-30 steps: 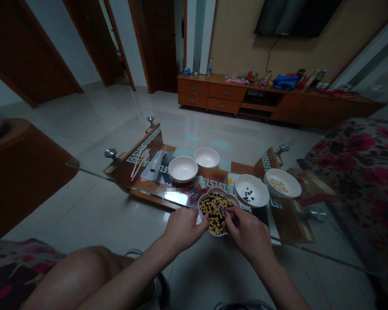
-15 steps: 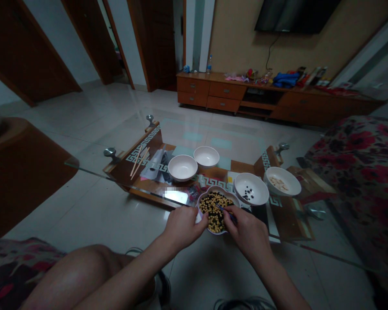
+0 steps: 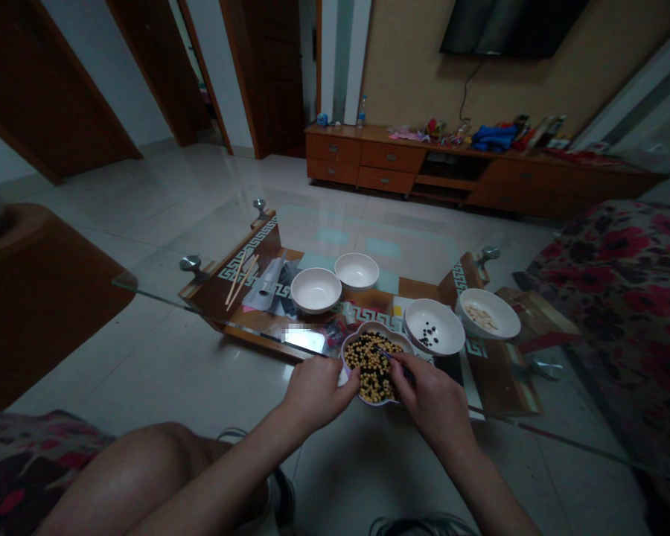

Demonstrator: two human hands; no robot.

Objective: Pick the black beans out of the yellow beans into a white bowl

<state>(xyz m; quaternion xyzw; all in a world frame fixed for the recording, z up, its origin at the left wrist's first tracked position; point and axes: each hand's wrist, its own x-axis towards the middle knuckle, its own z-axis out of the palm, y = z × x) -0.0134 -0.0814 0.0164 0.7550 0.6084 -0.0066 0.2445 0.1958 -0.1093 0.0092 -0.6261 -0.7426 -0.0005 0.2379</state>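
A flower-shaped bowl (image 3: 406, 341) with a pale rim holds mixed yellow and black beans (image 3: 367, 362) near the front of the glass table. My left hand (image 3: 317, 388) is closed on the bowl's left edge, thumb over the rim. Above the bowl's right side, my right hand (image 3: 434, 393) pinches slim dark tweezers (image 3: 387, 356), whose tips point into the beans; whether they grip a bean is too small to tell. Just beyond that hand stands a white bowl (image 3: 450, 321) with several black beans in it.
A white bowl (image 3: 505, 316) with pale pieces stands at the right. Two white bowls, one nearer (image 3: 316, 289) and one farther (image 3: 357, 271), stand at the middle. Chopsticks (image 3: 243, 281) show at the left of the glass table (image 3: 161, 294). A lit phone-like screen (image 3: 307, 340) lies nearby.
My right hand has shifted slightly right and up with the tweezers, and their tips have moved a little the same way. My left hand and the bowl look unmoved.
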